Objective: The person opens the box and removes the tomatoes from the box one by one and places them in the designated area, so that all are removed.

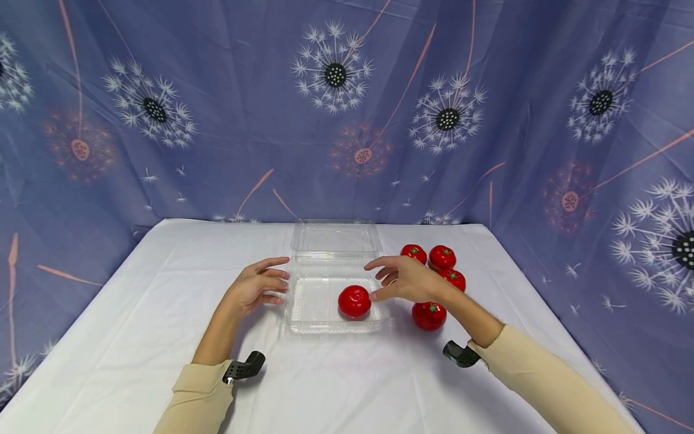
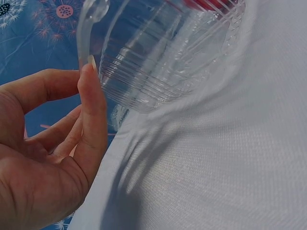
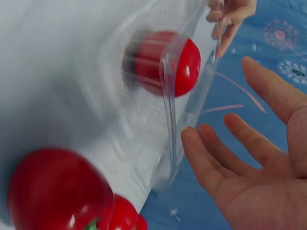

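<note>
A clear plastic clamshell container (image 1: pixel 320 328) lies on the white table, its lid (image 1: pixel 336 238) folded back toward the curtain. Inside the base, toward its right side, sits one red tomato (image 1: pixel 355 301). My left hand (image 1: pixel 255 286) is at the container's left edge; in the left wrist view, its thumb and index finger pinch the clear rim (image 2: pixel 85 36). Above the base's right side hovers my right hand (image 1: pixel 403 278), its fingers apart and loosely bent, holding nothing. In the right wrist view, the tomato (image 3: pixel 187 67) shows beyond the container wall, apart from the right fingertips.
Several more red tomatoes stand right of the container, the nearest (image 1: pixel 429 316) below the right forearm and another (image 1: pixel 442 257) farther back. A white cloth (image 1: pixel 135 337) covers the table. Blue dandelion-patterned curtains (image 1: pixel 228 120) enclose its back and sides.
</note>
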The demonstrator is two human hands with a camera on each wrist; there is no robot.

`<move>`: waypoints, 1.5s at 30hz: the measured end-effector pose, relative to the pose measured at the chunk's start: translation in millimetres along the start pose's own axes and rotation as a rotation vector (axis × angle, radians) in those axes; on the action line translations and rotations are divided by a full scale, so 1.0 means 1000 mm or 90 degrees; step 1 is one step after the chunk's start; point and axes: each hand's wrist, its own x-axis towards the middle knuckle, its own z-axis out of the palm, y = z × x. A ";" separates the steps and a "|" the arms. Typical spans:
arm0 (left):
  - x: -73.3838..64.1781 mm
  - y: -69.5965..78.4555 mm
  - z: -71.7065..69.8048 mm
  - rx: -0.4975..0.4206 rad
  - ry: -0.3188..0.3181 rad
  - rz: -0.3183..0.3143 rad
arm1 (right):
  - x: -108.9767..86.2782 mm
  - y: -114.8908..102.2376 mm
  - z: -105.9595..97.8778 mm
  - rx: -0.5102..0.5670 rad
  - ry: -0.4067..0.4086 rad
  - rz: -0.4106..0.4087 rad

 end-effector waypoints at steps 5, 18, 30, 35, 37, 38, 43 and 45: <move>0.000 0.000 0.001 0.002 0.001 0.000 | 0.008 0.001 0.012 0.001 0.004 0.003; 0.000 -0.001 0.000 -0.002 0.004 0.000 | 0.021 0.003 0.036 -0.015 -0.010 -0.006; 0.000 -0.001 0.000 -0.001 0.000 0.001 | 0.022 0.009 0.048 -0.034 0.023 -0.005; 0.001 -0.001 0.000 -0.004 -0.004 0.003 | 0.024 0.010 0.051 -0.040 0.031 0.000; 0.001 -0.001 0.000 -0.003 -0.005 0.004 | 0.024 0.010 0.052 -0.044 0.032 0.001; 0.001 -0.001 0.000 -0.003 -0.005 0.004 | 0.024 0.011 0.053 -0.047 0.032 0.000; 0.000 0.000 0.001 -0.004 -0.004 0.005 | 0.026 0.013 0.057 -0.062 0.034 -0.012; -0.001 0.000 0.001 -0.004 -0.002 0.005 | 0.027 0.014 0.059 -0.076 0.036 -0.025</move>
